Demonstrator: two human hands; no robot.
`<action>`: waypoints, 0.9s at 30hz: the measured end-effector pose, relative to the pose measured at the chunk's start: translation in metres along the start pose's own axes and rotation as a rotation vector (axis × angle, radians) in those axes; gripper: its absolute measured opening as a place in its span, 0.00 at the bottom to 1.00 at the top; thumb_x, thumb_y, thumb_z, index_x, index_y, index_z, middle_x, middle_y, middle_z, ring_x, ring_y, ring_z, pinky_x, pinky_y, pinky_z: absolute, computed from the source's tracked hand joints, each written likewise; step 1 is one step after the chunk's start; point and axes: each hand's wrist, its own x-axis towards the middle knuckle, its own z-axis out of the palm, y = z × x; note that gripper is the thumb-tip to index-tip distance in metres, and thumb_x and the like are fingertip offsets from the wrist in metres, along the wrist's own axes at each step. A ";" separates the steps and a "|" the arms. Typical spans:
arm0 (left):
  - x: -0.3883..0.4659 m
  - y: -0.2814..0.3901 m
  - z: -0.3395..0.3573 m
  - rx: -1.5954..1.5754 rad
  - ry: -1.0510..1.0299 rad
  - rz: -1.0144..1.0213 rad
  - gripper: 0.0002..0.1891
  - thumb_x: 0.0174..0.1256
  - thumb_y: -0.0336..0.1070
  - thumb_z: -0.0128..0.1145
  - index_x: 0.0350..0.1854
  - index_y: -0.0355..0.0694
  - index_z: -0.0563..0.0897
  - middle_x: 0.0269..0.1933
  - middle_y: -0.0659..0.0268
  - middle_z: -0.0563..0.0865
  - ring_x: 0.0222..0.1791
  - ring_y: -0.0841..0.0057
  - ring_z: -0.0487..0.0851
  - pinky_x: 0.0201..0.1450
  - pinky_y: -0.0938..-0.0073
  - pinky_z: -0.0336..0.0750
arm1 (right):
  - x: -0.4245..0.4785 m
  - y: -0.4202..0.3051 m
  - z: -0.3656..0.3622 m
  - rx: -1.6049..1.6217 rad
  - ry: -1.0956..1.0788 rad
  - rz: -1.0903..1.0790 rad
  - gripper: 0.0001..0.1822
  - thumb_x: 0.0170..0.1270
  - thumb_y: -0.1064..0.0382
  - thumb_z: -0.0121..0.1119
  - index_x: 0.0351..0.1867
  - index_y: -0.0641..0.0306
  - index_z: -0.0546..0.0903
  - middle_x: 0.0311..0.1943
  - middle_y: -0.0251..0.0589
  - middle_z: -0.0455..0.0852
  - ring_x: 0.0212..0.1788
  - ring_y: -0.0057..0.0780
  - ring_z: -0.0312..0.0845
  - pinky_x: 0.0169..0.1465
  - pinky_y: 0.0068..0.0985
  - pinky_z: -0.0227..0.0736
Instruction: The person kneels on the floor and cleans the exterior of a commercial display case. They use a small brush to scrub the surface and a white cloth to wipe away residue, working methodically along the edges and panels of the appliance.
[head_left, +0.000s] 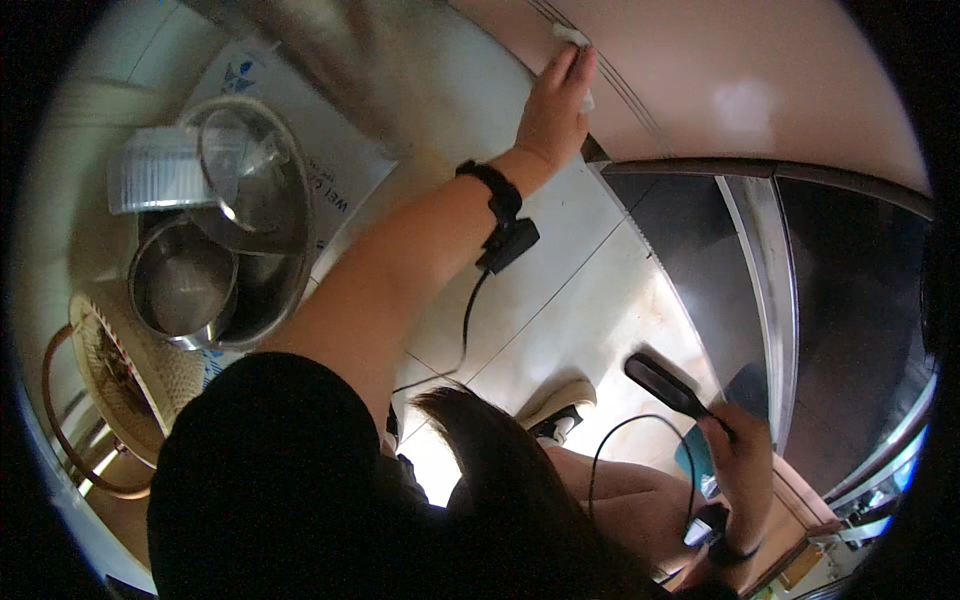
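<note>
My left hand (556, 105) is at the top centre, closed on a crumpled white cloth or tissue (571, 35) against a glossy pinkish panel (735, 82) by its grooved edge. Low on the right, my right hand (739, 450) grips the narrow end of a black paddle-shaped object (664, 382), whose broad end points up and left over the floor. What kind of tool it is I cannot tell. Each wrist wears a strap with a small device and a black cable.
At left, a large metal basin (304, 195) holds a steel pot (184, 281), a clear round lid and a ribbed clear plastic item. Below it stands a woven basket (176, 367) with a brown handle. Dark glossy panels (847, 315) fill the right. A shoe (562, 401) rests on the tiled floor.
</note>
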 end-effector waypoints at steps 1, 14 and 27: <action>-0.012 -0.003 0.012 0.051 0.015 0.020 0.37 0.49 0.17 0.52 0.66 0.39 0.59 0.63 0.47 0.64 0.63 0.49 0.63 0.65 0.62 0.62 | -0.009 0.007 -0.006 0.051 0.015 0.078 0.06 0.57 0.66 0.59 0.31 0.69 0.81 0.20 0.48 0.79 0.24 0.37 0.77 0.29 0.28 0.70; -0.055 -0.008 0.043 0.210 -0.322 0.226 0.30 0.52 0.22 0.54 0.61 0.35 0.66 0.62 0.45 0.65 0.64 0.47 0.62 0.67 0.49 0.55 | -0.027 0.104 0.008 0.436 0.273 -0.052 0.14 0.67 0.56 0.51 0.42 0.66 0.75 0.20 0.28 0.67 0.21 0.12 0.58 0.22 0.15 0.50; -0.091 0.019 0.072 0.012 -0.255 -0.076 0.42 0.50 0.16 0.45 0.69 0.29 0.42 0.68 0.36 0.52 0.69 0.44 0.50 0.70 0.50 0.43 | -0.019 0.119 0.010 0.429 0.276 -0.169 0.12 0.68 0.57 0.49 0.41 0.65 0.73 0.22 0.32 0.70 0.19 0.14 0.59 0.21 0.15 0.54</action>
